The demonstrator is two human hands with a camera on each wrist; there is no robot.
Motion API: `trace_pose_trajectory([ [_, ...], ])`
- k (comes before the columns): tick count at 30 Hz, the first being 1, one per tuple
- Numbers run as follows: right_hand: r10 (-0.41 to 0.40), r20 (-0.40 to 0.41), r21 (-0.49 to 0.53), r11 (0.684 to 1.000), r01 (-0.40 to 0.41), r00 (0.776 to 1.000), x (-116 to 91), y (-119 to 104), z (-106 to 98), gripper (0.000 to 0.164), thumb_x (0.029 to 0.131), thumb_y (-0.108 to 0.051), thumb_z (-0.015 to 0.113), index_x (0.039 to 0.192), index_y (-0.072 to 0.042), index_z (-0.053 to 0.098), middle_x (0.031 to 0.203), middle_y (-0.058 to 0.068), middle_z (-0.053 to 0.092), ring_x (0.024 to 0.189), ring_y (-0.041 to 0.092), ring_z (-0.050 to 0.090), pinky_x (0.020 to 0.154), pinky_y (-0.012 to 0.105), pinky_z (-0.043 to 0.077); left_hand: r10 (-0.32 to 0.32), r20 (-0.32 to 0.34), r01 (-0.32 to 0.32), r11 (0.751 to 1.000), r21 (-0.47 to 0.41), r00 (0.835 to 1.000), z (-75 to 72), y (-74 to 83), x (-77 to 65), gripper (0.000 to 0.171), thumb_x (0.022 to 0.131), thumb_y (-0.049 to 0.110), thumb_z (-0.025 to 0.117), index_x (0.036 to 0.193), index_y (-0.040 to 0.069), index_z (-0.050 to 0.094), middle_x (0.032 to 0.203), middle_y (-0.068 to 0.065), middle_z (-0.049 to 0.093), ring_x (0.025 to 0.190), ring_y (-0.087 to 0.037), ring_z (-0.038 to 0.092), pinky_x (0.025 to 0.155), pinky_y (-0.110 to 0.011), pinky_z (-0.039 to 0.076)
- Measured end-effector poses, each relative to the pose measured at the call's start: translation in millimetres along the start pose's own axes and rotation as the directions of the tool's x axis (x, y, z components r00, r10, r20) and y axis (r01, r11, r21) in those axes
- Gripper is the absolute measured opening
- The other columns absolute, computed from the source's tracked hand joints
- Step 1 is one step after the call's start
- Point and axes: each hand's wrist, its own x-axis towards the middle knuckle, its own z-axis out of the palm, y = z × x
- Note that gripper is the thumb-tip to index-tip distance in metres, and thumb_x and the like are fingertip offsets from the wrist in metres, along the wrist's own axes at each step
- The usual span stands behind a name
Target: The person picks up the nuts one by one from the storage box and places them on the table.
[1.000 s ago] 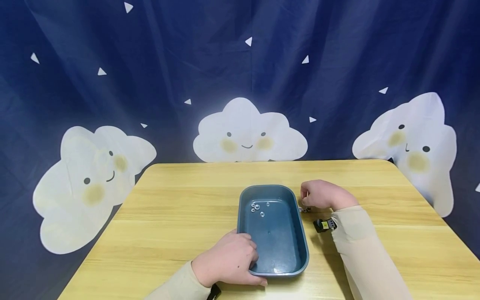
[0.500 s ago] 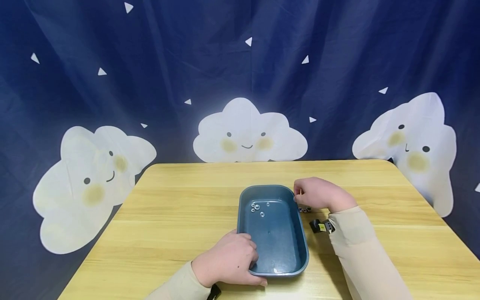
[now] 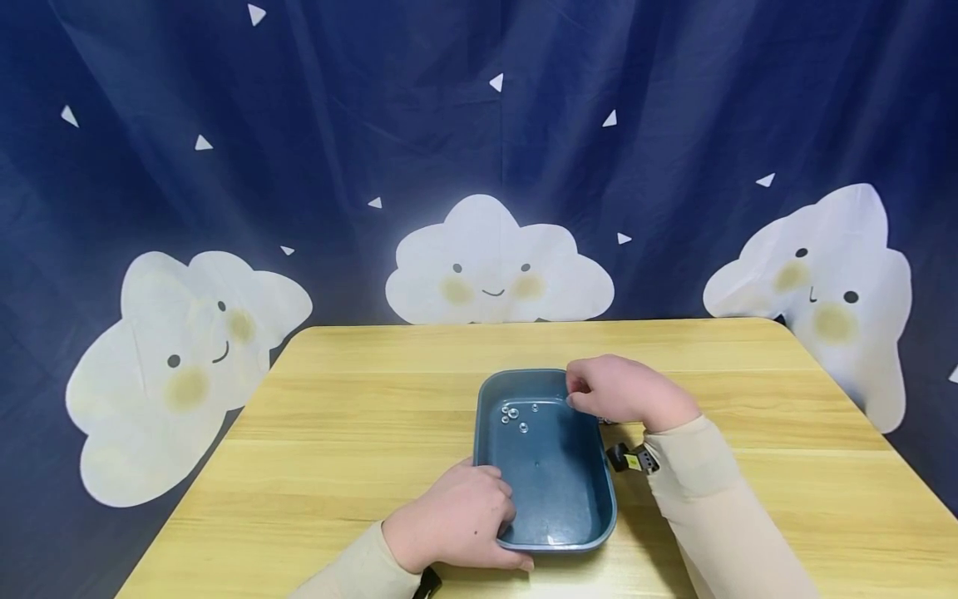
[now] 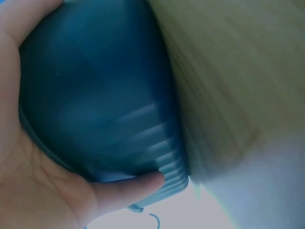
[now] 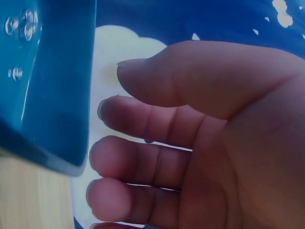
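A dark blue-green rectangular tray (image 3: 550, 491) stands on the wooden table, with several small shiny metal nuts (image 3: 512, 413) on its floor near the far left. My left hand (image 3: 456, 517) grips the tray's near left corner, fingers over the rim; in the left wrist view its thumb (image 4: 128, 193) presses the outer wall. Over the tray's far right rim is my right hand (image 3: 624, 389), fingers curled, thumb close to the index finger. In the right wrist view, no object shows between its fingertips (image 5: 121, 112); something tiny may be hidden. More nuts (image 3: 604, 421) lie partly hidden beneath this hand.
The wooden table (image 3: 359, 416) extends around the tray on all sides. A dark blue curtain (image 3: 449, 100) with white cloud prints hangs behind its far edge. A small black camera (image 3: 629, 458) is strapped to the right wrist, close to the tray's right wall.
My right hand has moved left from the nuts beside the tray to above its far right rim. The left hand, the tray and the nuts inside it have stayed in place.
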Motion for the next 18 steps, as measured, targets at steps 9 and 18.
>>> trace_pose_trajectory([
  [9,-0.037,-0.003,-0.037,0.999,0.037,0.999,5,-14,5,0.004,0.092,-0.022,0.068,0.090,-0.021,0.064,0.076,-0.008,0.057,0.070,0.014,0.053,0.067,0.034,0.045,0.015,-0.021,-0.015,1.000,0.012,1.000,0.4,0.1,0.1,0.055,0.078,0.078,0.064,0.054,0.030,0.051,0.058,0.020,0.039,0.063,-0.006,0.038,0.062,-0.024,0.035],
  [18,-0.099,-0.021,-0.070,0.993,0.098,0.995,12,-34,15,0.010,0.093,-0.022,0.070,0.098,-0.015,0.067,0.079,-0.008,0.057,0.071,0.013,0.052,0.070,0.035,0.046,0.004,0.019,-0.003,1.000,-0.029,1.000,0.6,-1.6,0.4,0.055,0.079,0.078,0.063,0.056,0.029,0.055,0.059,0.019,0.040,0.063,-0.005,0.037,0.062,-0.024,0.034],
])
